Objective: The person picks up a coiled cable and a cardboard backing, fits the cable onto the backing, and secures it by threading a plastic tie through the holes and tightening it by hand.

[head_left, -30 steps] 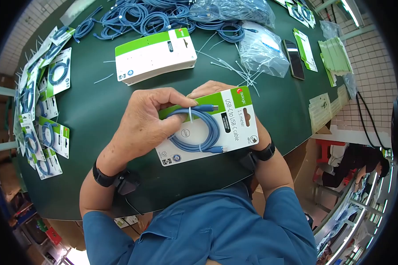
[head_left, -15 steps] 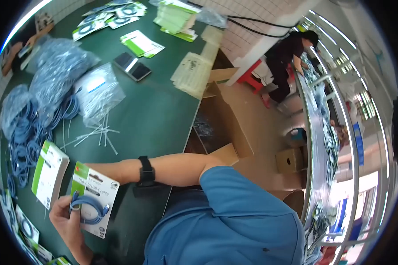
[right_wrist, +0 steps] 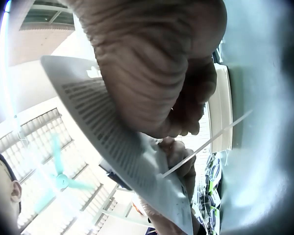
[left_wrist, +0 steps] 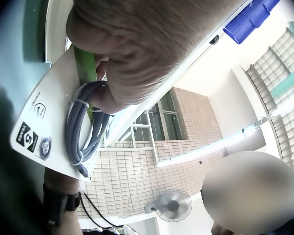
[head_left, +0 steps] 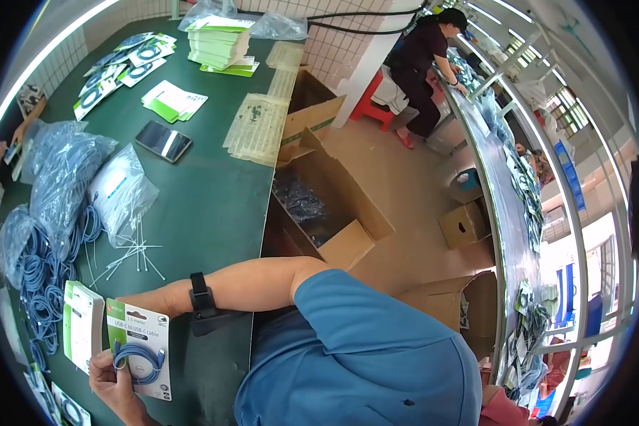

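Observation:
My left hand [head_left: 117,387] pinches a white and green retail card [head_left: 138,326] with a coiled blue USB-C cable [head_left: 140,361] on its front. In the left wrist view its fingers hook through the coil [left_wrist: 83,129], over the card's green edge. The card stands tilted above the table. Behind it is my right hand [right_wrist: 152,63], hidden by the card in the head view. Its fingers look bent beside the card's printed back in the right wrist view; I cannot tell what they hold. A thin white cable tie [right_wrist: 208,142] sticks out from the card's back.
A stack of blank cards [head_left: 83,326] stands just left of the held card. Loose white cable ties [head_left: 138,252], blue cables [head_left: 42,284], plastic bags [head_left: 124,184] and a phone [head_left: 163,140] lie farther off. An open carton [head_left: 341,206] is beyond the table's edge; another person [head_left: 426,67] works behind.
The head view has swung to the right, so the hands and card now appear at the lower left. My left hand keeps its hold on the card and cable.

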`<state>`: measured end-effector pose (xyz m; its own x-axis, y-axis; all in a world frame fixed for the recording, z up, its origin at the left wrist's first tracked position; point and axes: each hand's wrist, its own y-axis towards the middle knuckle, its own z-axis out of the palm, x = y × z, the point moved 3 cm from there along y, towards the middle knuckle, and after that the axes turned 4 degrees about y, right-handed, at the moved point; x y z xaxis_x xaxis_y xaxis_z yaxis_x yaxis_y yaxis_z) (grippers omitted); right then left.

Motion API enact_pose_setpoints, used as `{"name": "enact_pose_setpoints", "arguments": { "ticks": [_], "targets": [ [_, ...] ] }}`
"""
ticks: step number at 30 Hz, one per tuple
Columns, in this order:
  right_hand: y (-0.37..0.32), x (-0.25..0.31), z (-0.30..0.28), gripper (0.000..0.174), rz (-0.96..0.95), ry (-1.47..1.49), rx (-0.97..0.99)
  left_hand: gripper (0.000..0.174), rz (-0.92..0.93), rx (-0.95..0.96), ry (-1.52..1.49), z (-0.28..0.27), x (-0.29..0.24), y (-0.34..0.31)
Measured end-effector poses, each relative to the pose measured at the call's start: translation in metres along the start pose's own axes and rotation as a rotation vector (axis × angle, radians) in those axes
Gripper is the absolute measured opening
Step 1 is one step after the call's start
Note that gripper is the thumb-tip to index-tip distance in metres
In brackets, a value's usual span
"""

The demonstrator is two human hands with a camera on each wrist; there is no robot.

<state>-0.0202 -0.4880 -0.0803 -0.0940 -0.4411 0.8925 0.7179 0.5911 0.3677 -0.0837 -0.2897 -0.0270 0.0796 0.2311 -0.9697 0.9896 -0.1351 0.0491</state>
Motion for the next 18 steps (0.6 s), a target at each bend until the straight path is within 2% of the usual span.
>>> {"name": "enact_pose_setpoints", "arguments": {
  "ticks": [3, 6, 7, 9, 12, 13, 14, 15, 17, 18],
  "targets": [
    [0.0, 0.005, -0.004, 0.019, 0.062, -0.051, -0.057, 0.017, 0.041, 0.0, 0.056, 0.006, -0.004, -0.004],
    [0.006, 0.012, -0.005, 0.014, -0.236, -0.415, 0.087, 0.021, 0.109, 0.051, 0.093, 0.012, -0.007, -0.004],
    [0.005, 0.012, -0.006, 0.014, -0.234, -0.417, 0.085, 0.022, 0.155, 0.105, 0.105, 0.015, -0.009, -0.003],
    [0.004, 0.013, -0.007, 0.011, -0.195, -0.419, 0.093, 0.024, 0.192, 0.152, 0.118, 0.019, -0.013, -0.003],
    [0.008, 0.022, -0.015, 0.01, -0.152, -0.441, 0.101, 0.029, 0.412, 0.129, 0.518, 0.019, -0.039, -0.005],
    [0.005, 0.03, -0.022, 0.008, -0.126, -0.433, 0.046, 0.033, 0.279, 0.076, 0.532, 0.02, -0.045, -0.006],
    [0.001, 0.04, -0.027, 0.012, -0.083, -0.377, 0.029, 0.039, 0.382, 0.019, 0.627, 0.032, -0.056, -0.001],
    [0.009, 0.026, -0.028, 0.015, 0.018, -0.44, 0.011, 0.044, 0.6, 0.078, 0.834, 0.031, -0.067, -0.001],
    [0.008, 0.025, -0.031, 0.018, 0.131, -0.487, 0.048, 0.048, 0.588, 0.168, 0.749, 0.031, -0.051, 0.002],
    [0.009, 0.026, -0.03, 0.019, 0.207, -0.518, 0.058, 0.047, 0.571, 0.154, 0.752, 0.034, -0.044, 0.001]
  ]
}}
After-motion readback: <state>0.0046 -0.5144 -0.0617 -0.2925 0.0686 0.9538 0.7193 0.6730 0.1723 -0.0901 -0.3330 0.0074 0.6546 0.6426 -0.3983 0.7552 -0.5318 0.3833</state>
